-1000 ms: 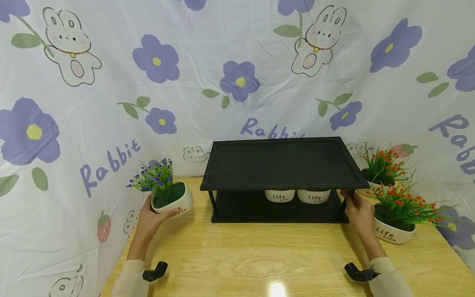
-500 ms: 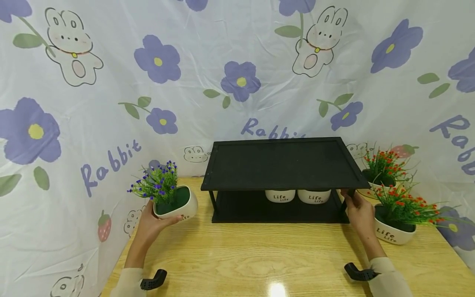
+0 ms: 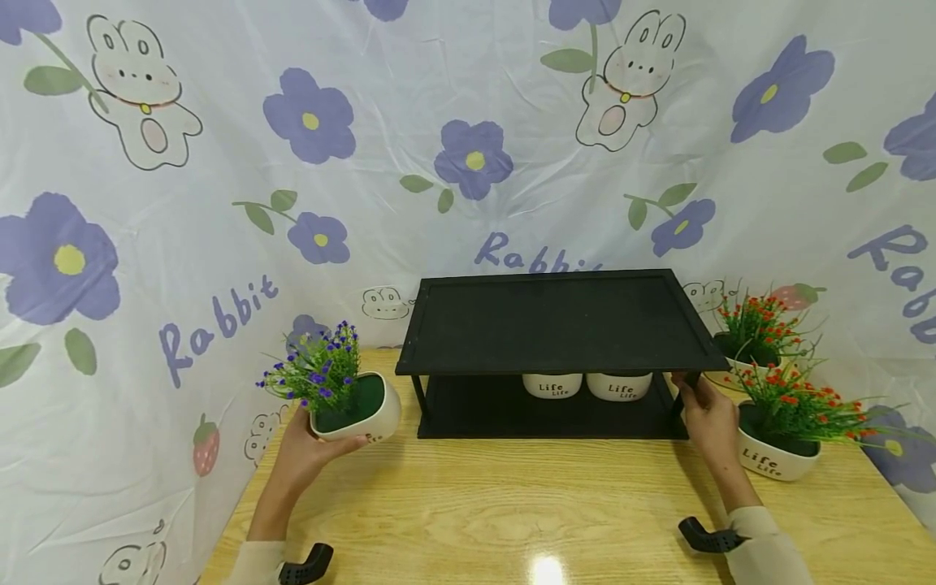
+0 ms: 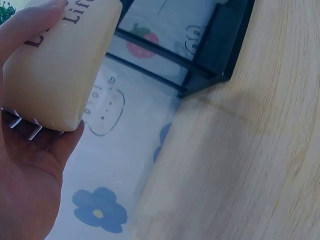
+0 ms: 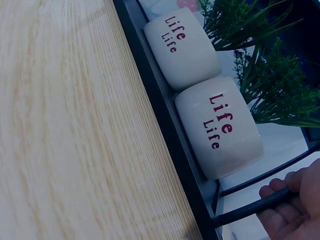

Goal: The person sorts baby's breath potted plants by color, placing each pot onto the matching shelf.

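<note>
My left hand (image 3: 303, 451) grips a white oval pot (image 3: 386, 416) from its left side, thumb across the lettered front. The pot bears an artificial plant with small blue-violet flowers (image 3: 318, 374) and is tipped a little. In the left wrist view, the pot's smooth side (image 4: 55, 75) hangs above table level, fingers beneath it. A low black two-tier shelf (image 3: 563, 321) stands to the right. My right hand (image 3: 712, 422) holds its right post (image 5: 250, 209), fingers wrapped around it. Two white "Life" pots (image 5: 220, 130) with green plants sit side by side on the lower tier.
Two white pots with red-flowered plants stand right of the shelf, the nearer pot (image 3: 778, 455) close beside my right wrist. A cloth with rabbits and purple flowers (image 3: 468, 162) hangs behind the wooden table (image 3: 512, 504).
My left hand has moved slightly right and toward me with the blue-flowered potted plant. The right hand and the shelf have stayed in place.
</note>
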Demonstrator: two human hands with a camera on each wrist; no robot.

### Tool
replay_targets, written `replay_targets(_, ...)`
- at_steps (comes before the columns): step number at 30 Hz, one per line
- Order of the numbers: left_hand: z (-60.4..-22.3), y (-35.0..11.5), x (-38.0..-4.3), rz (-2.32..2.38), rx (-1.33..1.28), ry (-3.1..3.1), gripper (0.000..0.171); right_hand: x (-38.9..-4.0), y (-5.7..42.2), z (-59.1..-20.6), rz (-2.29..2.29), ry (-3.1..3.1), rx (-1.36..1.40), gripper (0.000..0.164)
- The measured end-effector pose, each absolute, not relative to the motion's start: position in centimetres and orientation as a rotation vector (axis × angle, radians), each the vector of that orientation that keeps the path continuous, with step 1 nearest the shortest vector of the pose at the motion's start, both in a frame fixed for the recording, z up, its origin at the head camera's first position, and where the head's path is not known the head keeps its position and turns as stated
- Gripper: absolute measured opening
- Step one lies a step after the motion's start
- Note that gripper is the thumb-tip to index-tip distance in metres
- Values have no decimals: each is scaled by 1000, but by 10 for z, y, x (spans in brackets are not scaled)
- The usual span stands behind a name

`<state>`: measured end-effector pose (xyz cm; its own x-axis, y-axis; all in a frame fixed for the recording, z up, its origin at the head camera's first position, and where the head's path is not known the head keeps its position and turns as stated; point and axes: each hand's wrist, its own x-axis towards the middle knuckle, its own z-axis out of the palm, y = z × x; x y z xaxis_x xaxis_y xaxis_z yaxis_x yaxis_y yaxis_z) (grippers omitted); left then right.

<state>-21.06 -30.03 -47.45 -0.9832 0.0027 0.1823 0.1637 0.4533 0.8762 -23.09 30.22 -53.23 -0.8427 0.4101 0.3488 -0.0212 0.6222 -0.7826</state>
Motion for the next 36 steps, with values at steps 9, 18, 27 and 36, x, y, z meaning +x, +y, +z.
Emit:
replay_targets(9,-471,-285,-208,-1580,-299,-2478,104,-230,302,-532,1125,-2350,-323,29)
replay_targets(18,-469,-271,-209,-1465,-359,-2528,102,-230,303,-531,1137,-2358,-326,30)
replay_targets(27,-463,-253,-209,-1491,-411,-2555,102,-231,303,-532,1148,-2352,-325,30)
replay_targets(36,-461,-231,-210,-1546,-502,-2576,105,-230,302,-531,1141,-2360,-336,30)
